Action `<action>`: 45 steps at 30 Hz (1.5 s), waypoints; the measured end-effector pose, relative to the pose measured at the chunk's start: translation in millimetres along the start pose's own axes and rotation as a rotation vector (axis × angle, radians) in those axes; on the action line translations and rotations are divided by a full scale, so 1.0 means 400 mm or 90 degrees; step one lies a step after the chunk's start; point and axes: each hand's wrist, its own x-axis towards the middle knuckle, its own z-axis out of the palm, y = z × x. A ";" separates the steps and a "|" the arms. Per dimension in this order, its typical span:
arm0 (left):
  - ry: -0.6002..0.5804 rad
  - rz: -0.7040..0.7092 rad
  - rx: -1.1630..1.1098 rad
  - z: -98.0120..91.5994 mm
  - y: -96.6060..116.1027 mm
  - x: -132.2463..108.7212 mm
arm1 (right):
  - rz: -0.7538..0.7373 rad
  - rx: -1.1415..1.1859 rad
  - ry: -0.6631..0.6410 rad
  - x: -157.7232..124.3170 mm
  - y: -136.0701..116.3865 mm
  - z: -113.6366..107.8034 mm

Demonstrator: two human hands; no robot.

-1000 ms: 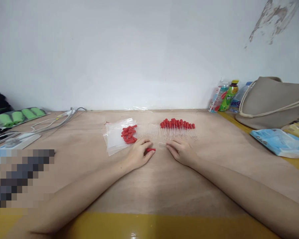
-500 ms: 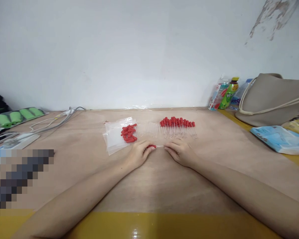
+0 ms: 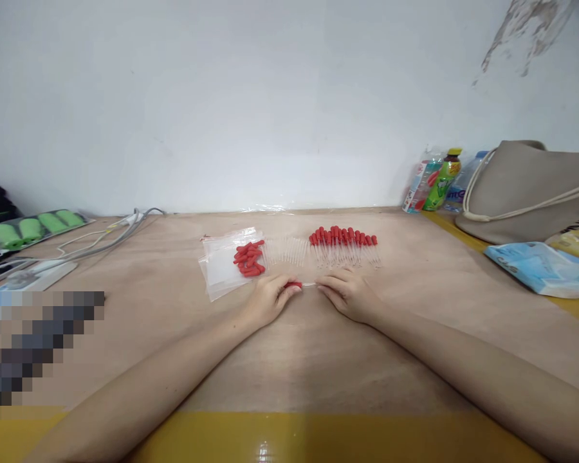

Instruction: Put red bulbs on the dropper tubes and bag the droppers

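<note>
My left hand (image 3: 269, 299) pinches a red rubber bulb (image 3: 294, 284) on the brown table (image 3: 299, 360). My right hand (image 3: 348, 294) pinches a thin clear glass tube (image 3: 311, 283) whose end meets the bulb. Just behind my hands lie a heap of loose red bulbs (image 3: 249, 258) on clear plastic bags (image 3: 222, 263), a row of bare clear tubes (image 3: 286, 251), and a row of droppers with red bulbs fitted (image 3: 343, 244).
Grey cables (image 3: 106, 236) and a pack of green rolls (image 3: 33, 226) lie at the back left. Drink bottles (image 3: 439, 181), a beige bag (image 3: 531, 190) and a blue packet (image 3: 540, 267) stand at the right. A yellow strip (image 3: 289, 438) edges the table front.
My hands have come together: the red bulb and the clear tube, apart a second ago, now meet end to end. The camera has tilted slightly.
</note>
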 end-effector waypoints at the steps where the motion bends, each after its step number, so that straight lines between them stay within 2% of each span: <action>1: -0.010 0.008 0.003 -0.001 0.001 -0.001 | -0.009 0.002 -0.001 -0.001 0.002 0.001; 9: -0.028 0.039 -0.001 0.003 -0.002 -0.010 | -0.076 -0.020 0.007 -0.008 0.016 0.005; 17: -0.040 0.073 0.028 0.009 -0.010 -0.012 | -0.067 -0.091 -0.030 0.000 -0.008 -0.004; 24: 0.000 0.111 0.047 0.008 -0.016 -0.010 | -0.060 -0.075 -0.044 0.013 -0.021 -0.003; 31: 0.071 0.217 0.099 -0.002 -0.034 -0.001 | -0.127 -0.040 0.013 0.006 -0.003 0.000; 38: 0.058 0.259 0.084 0.000 -0.025 -0.005 | -0.178 -0.018 0.041 0.002 0.002 0.007; 45: 0.043 0.277 0.066 0.001 -0.014 -0.001 | -0.184 0.015 0.020 0.014 -0.011 0.003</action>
